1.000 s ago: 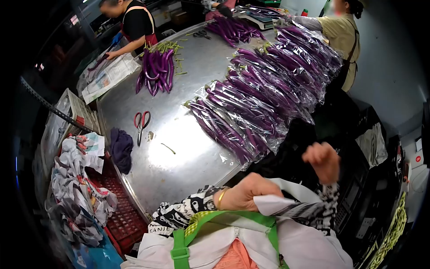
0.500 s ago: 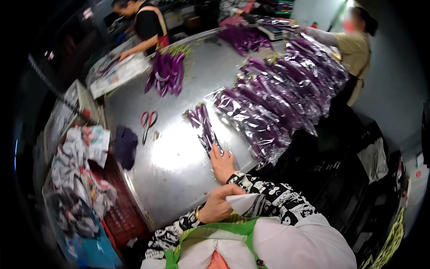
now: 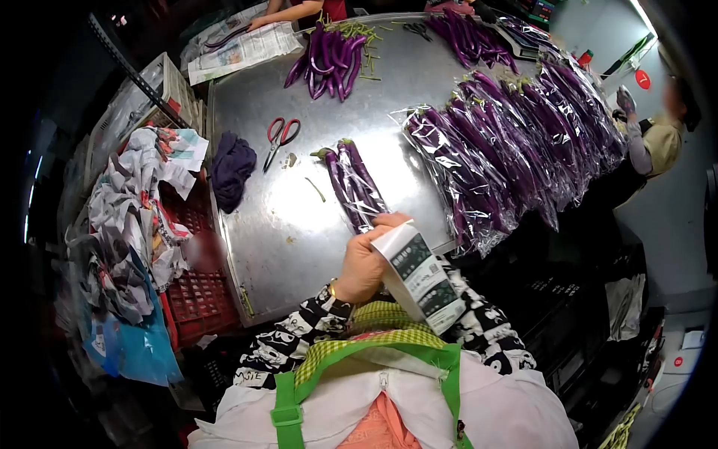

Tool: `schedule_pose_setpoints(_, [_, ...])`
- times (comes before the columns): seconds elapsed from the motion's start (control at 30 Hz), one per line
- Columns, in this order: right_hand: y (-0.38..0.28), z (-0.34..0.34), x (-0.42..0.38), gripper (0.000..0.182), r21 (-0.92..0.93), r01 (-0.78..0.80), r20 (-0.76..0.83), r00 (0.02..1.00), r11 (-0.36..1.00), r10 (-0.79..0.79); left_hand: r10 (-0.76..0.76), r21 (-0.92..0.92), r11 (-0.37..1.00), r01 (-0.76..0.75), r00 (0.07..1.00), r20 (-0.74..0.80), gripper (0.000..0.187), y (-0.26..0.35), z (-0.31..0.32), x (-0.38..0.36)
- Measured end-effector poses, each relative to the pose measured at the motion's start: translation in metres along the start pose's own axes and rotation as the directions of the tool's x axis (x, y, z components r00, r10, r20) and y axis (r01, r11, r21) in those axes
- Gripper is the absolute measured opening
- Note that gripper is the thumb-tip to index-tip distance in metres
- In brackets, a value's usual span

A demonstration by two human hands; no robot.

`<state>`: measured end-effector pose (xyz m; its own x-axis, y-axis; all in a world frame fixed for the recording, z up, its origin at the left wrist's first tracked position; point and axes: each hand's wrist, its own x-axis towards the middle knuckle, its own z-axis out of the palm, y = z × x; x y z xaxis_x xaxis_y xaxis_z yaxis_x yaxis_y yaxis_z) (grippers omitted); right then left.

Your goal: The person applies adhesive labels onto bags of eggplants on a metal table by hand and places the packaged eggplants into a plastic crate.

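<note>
My left hand (image 3: 360, 263), with a bracelet at the wrist, is closed on a folded strip of printed labels (image 3: 422, 280). The strip hangs down to the right over my other sleeve. Behind its top edge only some fingers of my right hand (image 3: 393, 218) show, at the lower end of a clear bag of eggplants (image 3: 353, 183); the rest of that hand is hidden and I cannot tell its grip. The long purple eggplants lie on the metal table (image 3: 269, 239), stems pointing away from me.
Many bagged eggplants (image 3: 516, 135) lie in a row at right. Loose eggplants (image 3: 329, 60) lie at the back among stem trimmings. Red-handled scissors (image 3: 280, 138) and a dark cloth (image 3: 232, 170) are at left, beside a red crate (image 3: 198, 299) with crumpled paper. People work around the table.
The label strip has been raised and turned so its printed side shows. My left hand has moved up towards the eggplant bag, and the strip now covers most of my right hand. The view has shifted.
</note>
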<state>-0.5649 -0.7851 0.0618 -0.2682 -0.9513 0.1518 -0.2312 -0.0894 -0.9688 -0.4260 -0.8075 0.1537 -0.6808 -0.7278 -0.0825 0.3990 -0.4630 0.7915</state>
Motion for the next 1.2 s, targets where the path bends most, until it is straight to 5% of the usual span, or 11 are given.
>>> schedule_pose_setpoints(0.03, [-0.008, -0.016, 0.012, 0.034, -0.199, 0.095, -0.013, 0.995, 0.975, -0.099, 0.026, 0.026, 0.999, -0.025, 0.998, -0.055, 0.011, 0.004, -0.002, 0.001])
schedule_pose_setpoints(0.07, [-0.013, -0.035, 0.021, 0.032, -0.016, -0.264, 0.08, 0.961, 0.964, 0.265, 0.051, 0.051, 0.998, -0.046, 0.993, -0.111, 0.013, 0.007, -0.002, 0.002])
schedule_pose_setpoints(0.13, [-0.069, -0.064, 0.022, 0.032, 0.467, -0.42, 0.187, 0.907, 0.778, 0.377, 0.081, 0.064, 0.995, -0.074, 0.991, -0.106, 0.012, 0.011, -0.002, 0.003])
schedule_pose_setpoints(0.23, [-0.122, -0.078, 0.013, 0.03, 0.217, -0.294, 0.299, 0.928, 0.931, 0.223, 0.09, 0.144, 0.986, -0.079, 0.993, -0.072, 0.01, 0.013, -0.005, 0.006])
schedule_pose_setpoints(0.43, [-0.138, -0.066, -0.001, 0.035, 0.179, -0.204, 0.258, 0.954, 0.962, 0.155, 0.011, 0.256, 0.967, -0.009, 1.0, -0.006, 0.006, -0.005, -0.024, 0.01])
schedule_pose_setpoints(0.63, [-0.128, -0.064, 0.001, 0.03, 0.045, -0.131, 0.317, 0.942, 0.99, 0.11, 0.231, 0.65, 0.745, -0.15, 0.972, -0.04, 0.012, -0.006, -0.02, 0.006])
schedule_pose_setpoints(0.7, [-0.124, -0.064, 0.002, 0.029, 0.027, -0.212, 0.321, 0.927, 0.977, 0.193, 0.671, 0.742, 0.525, -0.417, 0.739, -0.06, 0.017, 0.007, 0.003, 0.012])
schedule_pose_setpoints(0.73, [-0.124, -0.063, 0.001, 0.029, 0.026, -0.212, 0.328, 0.925, 0.977, 0.192, 0.674, 0.744, 0.525, -0.415, 0.736, -0.065, 0.017, 0.008, -0.002, 0.011])
schedule_pose_setpoints(0.8, [-0.124, -0.059, 0.0, 0.03, 0.083, -0.228, 0.327, 0.926, 0.97, 0.189, 0.529, 0.697, 0.507, -0.507, 0.821, 0.212, 0.023, 0.008, -0.017, 0.007])
schedule_pose_setpoints(1.03, [-0.12, -0.057, 0.004, 0.025, -0.036, -0.088, 0.368, 0.925, 0.995, 0.095, 0.373, 0.589, 0.748, -0.306, 0.928, 0.008, 0.011, -0.013, -0.022, 0.002])
schedule_pose_setpoints(1.2, [-0.119, -0.054, 0.009, 0.018, -0.026, -0.204, 0.422, 0.885, 0.979, 0.195, 0.298, 0.526, 0.823, -0.214, 0.951, -0.08, 0.01, -0.019, -0.024, -0.002])
